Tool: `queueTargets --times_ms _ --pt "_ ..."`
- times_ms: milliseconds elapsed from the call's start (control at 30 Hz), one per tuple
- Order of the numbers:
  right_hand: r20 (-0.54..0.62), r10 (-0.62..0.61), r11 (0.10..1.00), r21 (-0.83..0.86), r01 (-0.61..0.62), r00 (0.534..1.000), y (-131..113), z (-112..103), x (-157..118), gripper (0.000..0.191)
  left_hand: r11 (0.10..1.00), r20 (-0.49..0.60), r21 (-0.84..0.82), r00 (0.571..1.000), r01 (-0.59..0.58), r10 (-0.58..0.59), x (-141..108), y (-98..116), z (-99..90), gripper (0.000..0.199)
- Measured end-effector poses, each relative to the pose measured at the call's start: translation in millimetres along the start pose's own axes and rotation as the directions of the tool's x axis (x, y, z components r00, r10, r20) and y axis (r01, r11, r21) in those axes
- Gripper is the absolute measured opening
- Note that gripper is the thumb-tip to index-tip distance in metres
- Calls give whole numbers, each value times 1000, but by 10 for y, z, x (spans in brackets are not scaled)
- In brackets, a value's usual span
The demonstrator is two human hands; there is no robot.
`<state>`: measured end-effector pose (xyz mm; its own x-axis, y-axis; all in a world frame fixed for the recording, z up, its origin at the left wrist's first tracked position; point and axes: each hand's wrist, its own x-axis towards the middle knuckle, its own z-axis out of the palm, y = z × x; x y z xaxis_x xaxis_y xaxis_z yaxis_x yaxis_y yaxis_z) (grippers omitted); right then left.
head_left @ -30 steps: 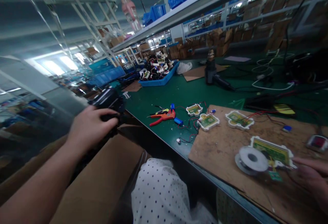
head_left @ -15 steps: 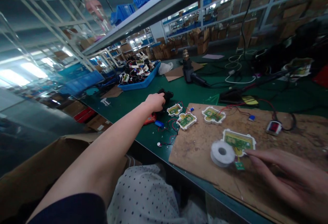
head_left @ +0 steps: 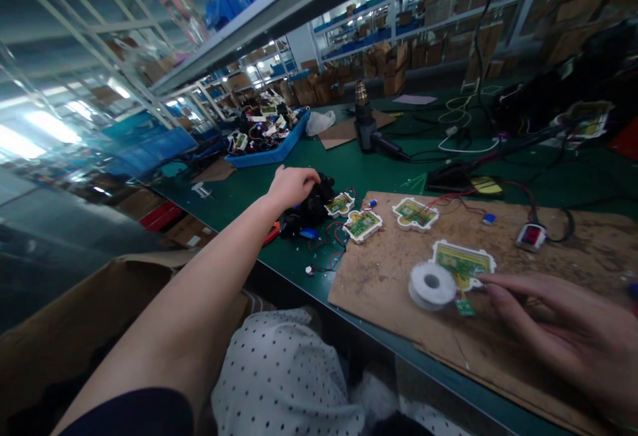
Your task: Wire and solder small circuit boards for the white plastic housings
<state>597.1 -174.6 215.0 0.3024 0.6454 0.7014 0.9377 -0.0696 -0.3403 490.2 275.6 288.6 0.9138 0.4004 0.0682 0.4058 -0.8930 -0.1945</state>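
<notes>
My left hand [head_left: 293, 187] reaches across the bench with its fingers bent down onto a cluster of black parts [head_left: 312, 210]. Its fingertips are partly hidden against one of them. At the right, thumb and forefinger of my right hand [head_left: 558, 316] pinch the lower corner of a green circuit board in a white frame [head_left: 463, 260]. A small green board [head_left: 465, 307] hangs by wires below that corner. Against the frame's left side stands a white spool of solder wire [head_left: 431, 286]. More white-framed boards [head_left: 363, 224] with red and black wires lie near the black parts.
A brown board [head_left: 383, 276] covers the green bench's near right. Behind it rest a heat gun [head_left: 366, 127] and a small meter with a red display [head_left: 531, 236]. A blue tray of mixed parts [head_left: 269, 153] stands at the far left. A shelf edge [head_left: 279, 14] crosses overhead.
My left hand has drawn back to the left, and more of the black parts now shows below it, partly covering the blue cylinder. My right hand keeps its pinch at the board's corner.
</notes>
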Motion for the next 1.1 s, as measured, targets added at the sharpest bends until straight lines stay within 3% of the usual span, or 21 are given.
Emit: queueTargets --times_ms 167,267,467,533,567,600,633,667,700,800,867,1000,1100 --pt "-25 -13 998 56 15 1000 -54 3 52 20 995 -117 -67 990 67 -75 -110 76 149 36" --pt "-2 19 989 144 -19 1000 -115 -4 78 21 988 -224 -112 965 110 -133 -169 209 177 26" --pt "-12 82 992 99 -80 997 -107 23 67 14 985 -488 -169 864 42 -121 -381 284 128 25" --pt "-26 89 992 96 -86 996 -102 26 66 14 991 -573 -129 817 -23 -56 -545 291 108 20" --pt "-29 89 991 100 -85 996 -105 24 68 13 990 -663 -34 744 -135 79 -652 315 95 17" --pt "-29 87 991 109 -84 996 -113 20 72 13 954 -735 95 626 -285 261 -775 359 79 16" --pt "-27 86 989 122 -83 996 -122 14 75 14 875 -742 231 505 -425 441 -906 422 60 19" --pt "-24 85 987 140 -81 996 -133 5 79 15 733 -709 377 333 -566 622 -1039 503 41 18" --pt "-17 86 984 156 -82 996 -143 -5 81 17 639 -648 442 269 -629 713 -1165 596 24 18" --pt "8 93 986 136 -93 996 -158 -39 81 23 510 -451 470 301 -720 840 -1425 853 14 16" --pt "12 93 993 77 -93 996 -156 -56 77 25 465 -362 401 330 -790 872 -1490 925 56 16" --pt "21 111 993 29 -111 994 -155 -65 61 28 489 -273 257 423 -834 864 -1538 818 197 18" --pt "29 140 990 14 -140 990 -152 -52 28 32 545 -301 132 490 -828 818 -1618 721 255 15"
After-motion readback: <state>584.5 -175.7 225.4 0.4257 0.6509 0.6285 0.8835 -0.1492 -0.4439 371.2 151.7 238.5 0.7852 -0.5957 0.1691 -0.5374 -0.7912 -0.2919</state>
